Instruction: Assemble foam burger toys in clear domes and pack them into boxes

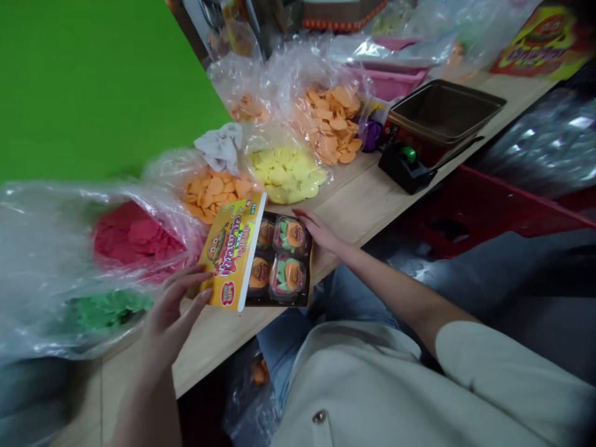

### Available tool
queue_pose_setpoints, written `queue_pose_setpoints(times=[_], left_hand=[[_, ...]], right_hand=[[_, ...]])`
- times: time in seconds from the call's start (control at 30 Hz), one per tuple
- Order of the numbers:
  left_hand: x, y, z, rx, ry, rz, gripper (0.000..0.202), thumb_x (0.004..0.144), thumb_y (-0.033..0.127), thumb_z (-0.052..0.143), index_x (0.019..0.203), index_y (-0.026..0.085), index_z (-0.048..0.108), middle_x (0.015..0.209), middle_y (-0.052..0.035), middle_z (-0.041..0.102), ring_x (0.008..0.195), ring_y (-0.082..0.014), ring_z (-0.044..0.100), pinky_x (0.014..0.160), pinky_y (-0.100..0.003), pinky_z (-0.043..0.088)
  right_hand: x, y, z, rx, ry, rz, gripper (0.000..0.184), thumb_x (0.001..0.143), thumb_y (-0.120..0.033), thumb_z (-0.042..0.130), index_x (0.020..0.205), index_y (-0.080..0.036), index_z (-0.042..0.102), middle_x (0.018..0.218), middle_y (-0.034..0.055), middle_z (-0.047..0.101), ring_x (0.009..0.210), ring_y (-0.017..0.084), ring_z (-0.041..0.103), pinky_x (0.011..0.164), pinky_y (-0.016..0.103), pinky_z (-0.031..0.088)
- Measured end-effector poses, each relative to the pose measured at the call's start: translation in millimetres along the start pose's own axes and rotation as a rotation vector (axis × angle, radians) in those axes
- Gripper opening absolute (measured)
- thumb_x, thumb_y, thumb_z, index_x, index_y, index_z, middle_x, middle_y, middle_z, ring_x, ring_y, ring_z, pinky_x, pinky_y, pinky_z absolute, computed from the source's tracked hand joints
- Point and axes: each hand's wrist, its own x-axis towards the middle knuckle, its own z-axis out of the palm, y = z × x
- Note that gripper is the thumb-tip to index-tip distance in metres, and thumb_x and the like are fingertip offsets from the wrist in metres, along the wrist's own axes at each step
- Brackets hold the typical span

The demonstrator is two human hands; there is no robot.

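A small yellow cardboard box (235, 251) with a burger picture lies on the wooden table (367, 198), its lid standing half open. Inside sit several clear cups of burger-shaped sweets (284, 257). My left hand (174, 310) is at the lid's left edge, thumb and fingers pinching it. My right hand (321, 233) rests with fingers curved against the box's far right corner, holding it steady.
Clear plastic bags of coloured wafer discs line the table's back: red (133, 239), green (109, 310), orange (214, 192), yellow (286, 174) and a larger orange bag (333, 124). A brown tray (442, 112) and a black dispenser (405, 167) stand at right. A red crate (488, 211) sits below.
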Motion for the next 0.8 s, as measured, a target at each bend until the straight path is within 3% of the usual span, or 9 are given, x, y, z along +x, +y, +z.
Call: queue_pose_setpoints(times=[0.1, 0.17, 0.23, 0.33, 0.37, 0.4, 0.5, 0.57, 0.8], left_hand=[[2, 12, -4.3, 0.126, -0.133, 0.020, 0.033, 0.067, 0.035, 0.068, 0.099, 0.027, 0.065, 0.118, -0.0058, 0.055, 0.112, -0.0255, 0.048, 0.099, -0.043, 0.038], [1, 20, 3.0, 0.205, -0.087, 0.070, 0.034, 0.066, 0.034, 0.070, 0.098, 0.028, 0.065, 0.121, -0.0052, 0.053, 0.114, -0.0261, 0.047, 0.101, -0.045, 0.034], [-12, 30, 22.7, 0.239, 0.097, 0.070, 0.037, 0.067, 0.032, 0.069, 0.104, 0.027, 0.062, 0.126, -0.0057, 0.048, 0.118, -0.0261, 0.043, 0.104, -0.047, 0.029], [-51, 48, 74.0, 0.109, 0.559, -0.083, 0.053, 0.079, 0.030, 0.057, 0.128, 0.027, 0.039, 0.139, -0.0086, 0.032, 0.129, -0.0235, 0.030, 0.105, -0.047, 0.027], [-66, 54, 94.0, 0.034, 0.658, -0.156, 0.057, 0.083, 0.030, 0.051, 0.134, 0.028, 0.027, 0.143, -0.0089, 0.025, 0.132, -0.0219, 0.026, 0.106, -0.047, 0.026], [-79, 60, 113.8, -0.031, 0.679, -0.218, 0.061, 0.084, 0.030, 0.049, 0.137, 0.029, 0.019, 0.145, -0.0093, 0.019, 0.134, -0.0209, 0.021, 0.107, -0.046, 0.025], [-100, 72, 162.1, -0.191, 0.542, -0.371, 0.076, 0.082, 0.030, 0.053, 0.139, 0.032, 0.003, 0.149, -0.0079, 0.002, 0.137, -0.0206, 0.011, 0.107, -0.045, 0.024], [-100, 74, 179.2, -0.244, 0.466, -0.420, 0.084, 0.080, 0.029, 0.055, 0.139, 0.033, -0.004, 0.150, -0.0064, -0.006, 0.138, -0.0207, 0.007, 0.107, -0.044, 0.026], [-92, 71, 185.1, -0.187, 0.459, -0.393, 0.097, 0.075, 0.021, 0.060, 0.139, 0.030, -0.011, 0.149, -0.0097, -0.011, 0.138, -0.0227, 0.003, 0.106, -0.043, 0.029]], right_hand=[[-17, -4, 8, 0.043, 0.227, 0.059, 0.038, 0.083, -0.044, 0.046, 0.112, -0.022, 0.054, 0.115, 0.0041, 0.057, 0.106, 0.017, 0.051, 0.094, 0.033, 0.040], [-33, -7, 13, 0.053, 0.301, 0.075, 0.040, 0.083, -0.044, 0.046, 0.116, -0.023, 0.051, 0.118, 0.0043, 0.054, 0.108, 0.016, 0.049, 0.095, 0.033, 0.039], [-44, -9, 12, 0.055, 0.271, 0.073, 0.039, 0.083, -0.041, 0.046, 0.117, -0.023, 0.051, 0.121, 0.0038, 0.053, 0.111, 0.016, 0.047, 0.098, 0.034, 0.036], [-44, -9, 6, 0.109, 0.225, 0.095, 0.033, 0.081, -0.039, 0.047, 0.109, -0.024, 0.054, 0.114, 0.0023, 0.055, 0.110, 0.017, 0.048, 0.098, 0.034, 0.036], [-42, -9, 4, 0.133, 0.219, 0.113, 0.031, 0.081, -0.040, 0.046, 0.106, -0.023, 0.055, 0.111, 0.0019, 0.057, 0.107, 0.017, 0.049, 0.097, 0.034, 0.037], [-38, -8, 4, 0.151, 0.219, 0.130, 0.030, 0.081, -0.041, 0.044, 0.103, -0.023, 0.056, 0.108, 0.0015, 0.057, 0.105, 0.017, 0.050, 0.096, 0.034, 0.038], [-30, -6, 6, 0.162, 0.230, 0.163, 0.031, 0.082, -0.043, 0.041, 0.099, -0.022, 0.055, 0.104, 0.0010, 0.057, 0.102, 0.016, 0.050, 0.093, 0.033, 0.039], [-27, -5, 10, 0.167, 0.236, 0.167, 0.031, 0.081, -0.042, 0.041, 0.099, -0.021, 0.056, 0.105, 0.0009, 0.057, 0.103, 0.016, 0.050, 0.093, 0.033, 0.039], [-25, -7, 16, 0.177, 0.227, 0.192, 0.030, 0.077, -0.033, 0.043, 0.100, -0.020, 0.057, 0.106, 0.0025, 0.059, 0.101, 0.017, 0.052, 0.090, 0.034, 0.041]])
